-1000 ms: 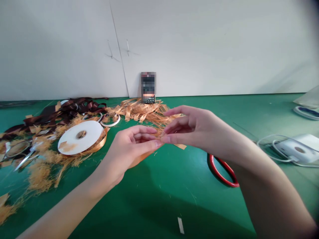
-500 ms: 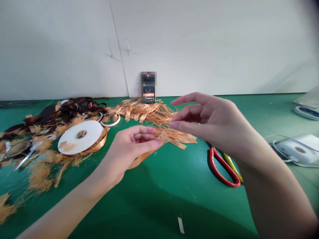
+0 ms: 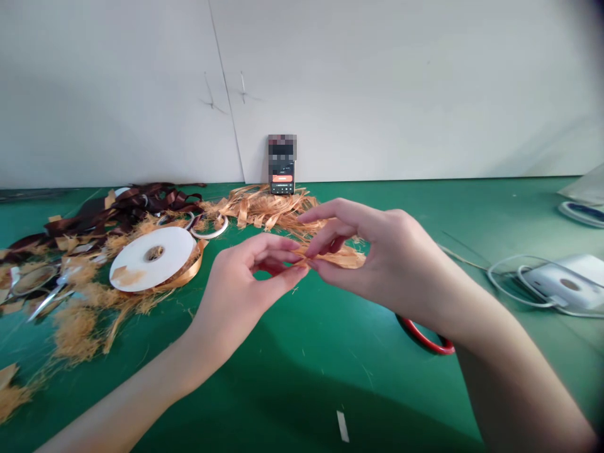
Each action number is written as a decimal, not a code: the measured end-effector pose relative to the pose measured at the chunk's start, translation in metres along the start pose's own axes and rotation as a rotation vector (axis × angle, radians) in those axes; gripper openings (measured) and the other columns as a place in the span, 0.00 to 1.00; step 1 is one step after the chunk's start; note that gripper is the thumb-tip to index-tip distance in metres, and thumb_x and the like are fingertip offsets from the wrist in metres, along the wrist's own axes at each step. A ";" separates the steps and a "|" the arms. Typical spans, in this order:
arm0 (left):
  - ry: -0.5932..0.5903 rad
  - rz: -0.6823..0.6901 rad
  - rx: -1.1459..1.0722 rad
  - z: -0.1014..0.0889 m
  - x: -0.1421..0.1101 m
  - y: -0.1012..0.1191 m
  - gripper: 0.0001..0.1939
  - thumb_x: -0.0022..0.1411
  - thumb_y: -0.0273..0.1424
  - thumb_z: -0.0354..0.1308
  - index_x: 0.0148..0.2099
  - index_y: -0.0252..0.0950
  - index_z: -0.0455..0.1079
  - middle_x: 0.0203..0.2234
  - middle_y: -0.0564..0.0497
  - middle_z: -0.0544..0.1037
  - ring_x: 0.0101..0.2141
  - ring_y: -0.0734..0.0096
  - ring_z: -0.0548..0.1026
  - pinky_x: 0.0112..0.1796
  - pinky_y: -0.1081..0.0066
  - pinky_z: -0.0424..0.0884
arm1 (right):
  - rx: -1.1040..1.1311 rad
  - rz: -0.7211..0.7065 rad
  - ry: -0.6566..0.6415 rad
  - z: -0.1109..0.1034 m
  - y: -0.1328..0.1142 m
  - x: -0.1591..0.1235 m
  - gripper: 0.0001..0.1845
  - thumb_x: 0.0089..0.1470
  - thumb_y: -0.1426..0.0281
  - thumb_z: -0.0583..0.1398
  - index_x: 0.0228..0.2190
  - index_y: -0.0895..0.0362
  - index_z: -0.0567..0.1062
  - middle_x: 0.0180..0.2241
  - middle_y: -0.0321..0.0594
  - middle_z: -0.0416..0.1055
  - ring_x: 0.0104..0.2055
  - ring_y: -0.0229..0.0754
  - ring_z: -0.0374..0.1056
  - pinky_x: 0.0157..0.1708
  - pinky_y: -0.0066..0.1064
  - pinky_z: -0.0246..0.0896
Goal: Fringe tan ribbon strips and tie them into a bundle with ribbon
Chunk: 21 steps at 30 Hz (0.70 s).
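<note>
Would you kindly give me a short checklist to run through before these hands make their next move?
1. Left hand and right hand together at the gold ribbon: ok.
2. Firmness of each pinch: cannot tell; the contact is mostly hidden.
3. Red handle fully in view: not ok; the right forearm covers part of it.
4. White spool untouched by either hand: ok.
5. White cable free of the right forearm: cannot tell; part runs out of sight.
6. Phone upright against the wall: ok.

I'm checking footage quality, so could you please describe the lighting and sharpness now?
Head view: shadow darkens the green table towards the bottom, the phone screen is partly pixelated, the top-right corner fades dark, and the left hand and right hand look slightly soft.
</note>
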<state>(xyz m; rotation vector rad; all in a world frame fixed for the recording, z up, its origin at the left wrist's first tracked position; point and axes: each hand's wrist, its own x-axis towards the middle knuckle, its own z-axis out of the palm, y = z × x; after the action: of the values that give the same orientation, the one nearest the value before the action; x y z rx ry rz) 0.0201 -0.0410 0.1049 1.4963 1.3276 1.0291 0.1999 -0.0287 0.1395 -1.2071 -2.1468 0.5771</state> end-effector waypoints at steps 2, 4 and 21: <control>0.005 0.021 0.016 0.000 0.000 -0.001 0.11 0.52 0.38 0.65 0.38 0.40 0.74 0.31 0.51 0.81 0.32 0.67 0.78 0.26 0.75 0.71 | -0.029 -0.028 -0.006 0.001 0.001 0.000 0.21 0.47 0.77 0.60 0.43 0.50 0.71 0.31 0.29 0.77 0.35 0.37 0.73 0.35 0.27 0.66; 0.000 0.021 0.018 0.001 0.000 0.000 0.10 0.53 0.37 0.65 0.38 0.40 0.74 0.31 0.52 0.81 0.31 0.69 0.78 0.27 0.76 0.71 | -0.047 -0.043 -0.010 0.001 0.000 -0.001 0.20 0.47 0.77 0.60 0.43 0.50 0.70 0.31 0.29 0.76 0.34 0.36 0.72 0.34 0.26 0.65; 0.024 0.064 0.134 0.002 -0.002 0.006 0.07 0.52 0.32 0.64 0.36 0.41 0.75 0.25 0.55 0.79 0.26 0.73 0.75 0.31 0.74 0.73 | -0.148 -0.088 0.086 0.003 -0.004 -0.003 0.18 0.45 0.78 0.58 0.39 0.52 0.69 0.27 0.30 0.74 0.28 0.35 0.70 0.30 0.26 0.62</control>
<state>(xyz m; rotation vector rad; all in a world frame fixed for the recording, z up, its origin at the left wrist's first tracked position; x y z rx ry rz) 0.0238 -0.0436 0.1102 1.6407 1.3965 1.0178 0.1965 -0.0332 0.1386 -1.1856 -2.1879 0.3276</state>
